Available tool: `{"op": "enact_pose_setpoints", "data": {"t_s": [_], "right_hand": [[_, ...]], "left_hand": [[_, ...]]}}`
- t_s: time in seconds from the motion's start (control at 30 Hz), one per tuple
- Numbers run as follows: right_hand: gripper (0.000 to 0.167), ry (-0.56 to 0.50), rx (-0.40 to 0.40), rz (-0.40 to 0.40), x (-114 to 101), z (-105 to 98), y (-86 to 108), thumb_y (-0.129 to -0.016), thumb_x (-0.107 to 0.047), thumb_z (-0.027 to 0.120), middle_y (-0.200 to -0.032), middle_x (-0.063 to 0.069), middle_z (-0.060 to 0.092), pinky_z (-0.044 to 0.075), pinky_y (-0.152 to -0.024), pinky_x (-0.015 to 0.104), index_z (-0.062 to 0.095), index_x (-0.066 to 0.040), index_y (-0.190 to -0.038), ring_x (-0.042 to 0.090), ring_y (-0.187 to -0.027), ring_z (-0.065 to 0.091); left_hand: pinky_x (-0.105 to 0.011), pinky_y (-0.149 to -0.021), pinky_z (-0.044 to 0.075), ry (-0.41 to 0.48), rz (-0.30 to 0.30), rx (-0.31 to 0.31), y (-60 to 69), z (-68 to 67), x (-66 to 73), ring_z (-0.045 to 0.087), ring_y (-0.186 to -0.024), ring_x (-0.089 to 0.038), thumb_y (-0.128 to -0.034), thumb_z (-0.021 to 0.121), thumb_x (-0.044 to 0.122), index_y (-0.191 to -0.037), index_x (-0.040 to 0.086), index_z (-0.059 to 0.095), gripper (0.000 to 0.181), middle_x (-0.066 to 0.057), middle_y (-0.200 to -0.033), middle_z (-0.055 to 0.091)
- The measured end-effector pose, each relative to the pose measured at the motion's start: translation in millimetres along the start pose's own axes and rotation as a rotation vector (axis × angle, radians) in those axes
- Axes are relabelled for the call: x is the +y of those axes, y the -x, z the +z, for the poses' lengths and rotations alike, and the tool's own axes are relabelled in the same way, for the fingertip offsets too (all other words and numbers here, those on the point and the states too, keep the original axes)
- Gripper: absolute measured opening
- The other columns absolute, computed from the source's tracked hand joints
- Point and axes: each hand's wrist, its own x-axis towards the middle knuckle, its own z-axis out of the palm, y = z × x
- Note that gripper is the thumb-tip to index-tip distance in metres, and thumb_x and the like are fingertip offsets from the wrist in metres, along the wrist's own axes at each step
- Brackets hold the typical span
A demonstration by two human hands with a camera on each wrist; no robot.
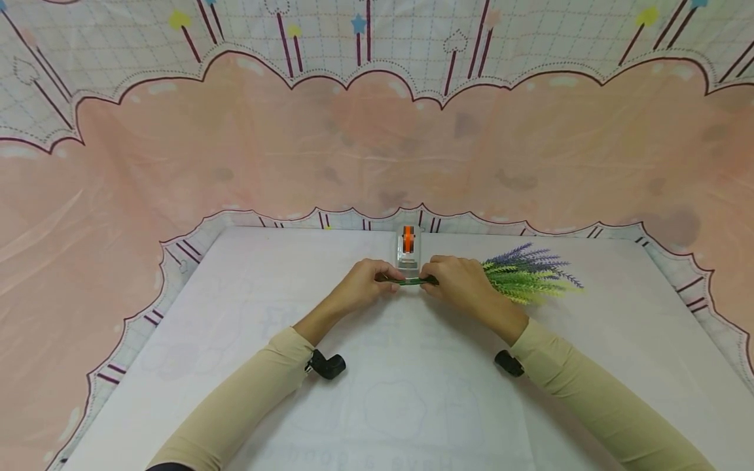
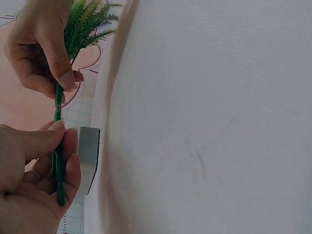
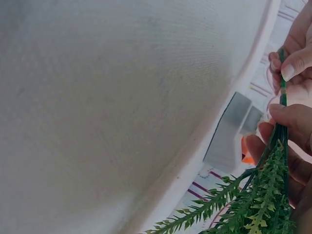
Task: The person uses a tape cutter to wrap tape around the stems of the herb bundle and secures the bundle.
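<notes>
A bunch of artificial flowers [image 1: 521,278], green with purple tips, lies sideways with its leafy end to the right in the head view. My left hand [image 1: 366,282] pinches the end of its green stems [image 2: 60,170] between thumb and fingers. Closer to the leaves, my right hand [image 1: 462,282] grips the stems; its thumb and fingers close round them in the right wrist view, just above the green leaves [image 3: 263,195]. A short piece of stem [image 1: 412,281] shows between the two hands.
Just beyond the hands stands a grey tape dispenser [image 1: 408,261] with an orange roll [image 1: 408,239]. The white table [image 1: 400,405] has its far edge behind the dispenser, before a patterned pink and white cloth [image 1: 353,150].
</notes>
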Motion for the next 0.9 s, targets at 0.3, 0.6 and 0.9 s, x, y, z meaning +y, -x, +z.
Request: {"op": "enact_pose_setpoints", "data": {"t_s": [0.3,0.6,0.9], "right_hand": [[0.01,-0.003,-0.017,-0.002,2.2,0.0,-0.2,-0.09,-0.025,0.078,-0.086,-0.005,0.068,0.045,-0.049,0.028,0.079,-0.017,-0.097,0.01,-0.064,0.059],[0.011,-0.004,-0.032,0.005,2.9,1.2,-0.4,-0.092,-0.025,0.076,-0.085,-0.004,0.064,0.043,-0.048,0.028,0.081,-0.017,-0.099,0.009,-0.061,0.055],[0.012,-0.015,-0.013,-0.001,1.3,-0.6,-2.6,-0.092,-0.022,0.076,-0.087,-0.002,0.07,0.044,-0.049,0.028,0.08,-0.016,-0.102,0.011,-0.064,0.06]], "left_hand": [[-0.031,-0.091,0.054,-0.018,0.036,0.004,0.2,-1.0,-1.3,0.067,-0.099,-0.015,-0.0913,0.073,0.003,-0.108,0.005,0.078,0.018,-0.007,-0.107,0.075],[-0.03,-0.087,0.054,-0.048,0.044,0.006,-1.3,-1.7,-2.3,0.066,-0.097,-0.013,-0.0933,0.072,0.007,-0.11,0.006,0.079,0.018,-0.007,-0.108,0.075],[-0.026,-0.08,0.055,-0.059,0.028,-0.006,-5.2,-1.0,-5.7,0.065,-0.086,-0.009,-0.0983,0.064,0.004,-0.109,0.003,0.078,0.018,-0.005,-0.098,0.076]]}}
